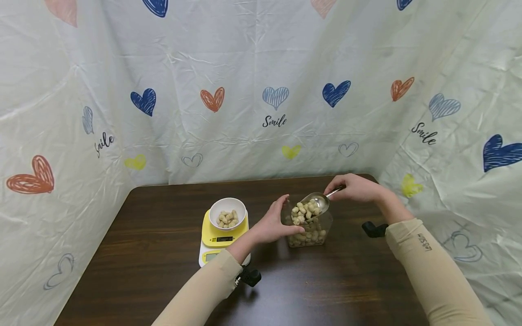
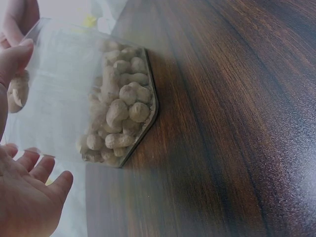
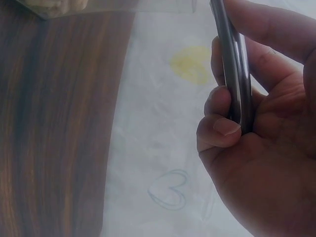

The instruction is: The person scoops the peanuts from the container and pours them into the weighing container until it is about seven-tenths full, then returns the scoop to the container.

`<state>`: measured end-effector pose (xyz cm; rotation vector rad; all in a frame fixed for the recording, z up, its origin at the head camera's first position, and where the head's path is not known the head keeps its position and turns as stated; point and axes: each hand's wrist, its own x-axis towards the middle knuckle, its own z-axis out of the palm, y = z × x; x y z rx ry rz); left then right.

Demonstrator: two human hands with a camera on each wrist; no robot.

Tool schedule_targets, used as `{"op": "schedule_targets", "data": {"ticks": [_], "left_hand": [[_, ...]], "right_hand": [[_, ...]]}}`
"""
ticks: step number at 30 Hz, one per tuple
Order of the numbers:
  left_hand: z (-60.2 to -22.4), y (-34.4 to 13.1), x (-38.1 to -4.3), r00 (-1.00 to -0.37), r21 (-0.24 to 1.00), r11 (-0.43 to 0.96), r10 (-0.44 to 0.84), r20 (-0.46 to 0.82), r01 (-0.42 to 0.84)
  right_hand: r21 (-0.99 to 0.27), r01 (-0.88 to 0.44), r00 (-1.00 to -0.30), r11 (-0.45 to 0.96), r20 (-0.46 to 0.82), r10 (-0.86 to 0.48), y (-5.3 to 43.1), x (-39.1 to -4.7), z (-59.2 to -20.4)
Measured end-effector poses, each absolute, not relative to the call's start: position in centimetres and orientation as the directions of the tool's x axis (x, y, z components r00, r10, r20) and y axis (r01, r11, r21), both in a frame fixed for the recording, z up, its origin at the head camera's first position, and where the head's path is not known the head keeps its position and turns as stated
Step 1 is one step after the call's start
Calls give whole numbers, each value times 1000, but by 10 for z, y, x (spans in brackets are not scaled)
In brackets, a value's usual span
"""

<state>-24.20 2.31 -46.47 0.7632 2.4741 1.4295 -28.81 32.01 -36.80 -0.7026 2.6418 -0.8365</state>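
Note:
A clear plastic container (image 1: 306, 240) with peanuts in its lower part stands on the table. My left hand (image 1: 274, 224) holds it near the top, thumb on the near side and fingers spread along the far side. In the left wrist view, the fingertips (image 2: 43, 165) lie right at the container's wall. My right hand (image 1: 354, 188) grips the handle (image 3: 236, 74) of a metal scoop, fingers curled round it. The scoop (image 1: 321, 201) is loaded with peanuts (image 1: 303, 210) and tilts down to the left over the container's mouth.
Left of the container, a yellow and white kitchen scale (image 1: 209, 237) carries a white bowl (image 1: 240, 217) with several peanuts (image 1: 227, 219) inside. The dark wooden table (image 1: 155, 253) reaches back to a white curtain (image 1: 236, 154) printed with hearts, which also hangs at both sides.

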Motion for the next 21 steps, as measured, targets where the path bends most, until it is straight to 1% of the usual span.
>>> {"op": "schedule_targets", "data": {"ticks": [12, 21], "left_hand": [[-464, 22, -241, -851, 850, 409, 518, 81, 331], [-465, 21, -241, -849, 852, 406, 521, 81, 330]], "right_hand": [[-596, -365, -850, 715, -100, -518, 330, -289, -364], [-618, -330, -869, 713, -97, -486, 332, -284, -366]]}}
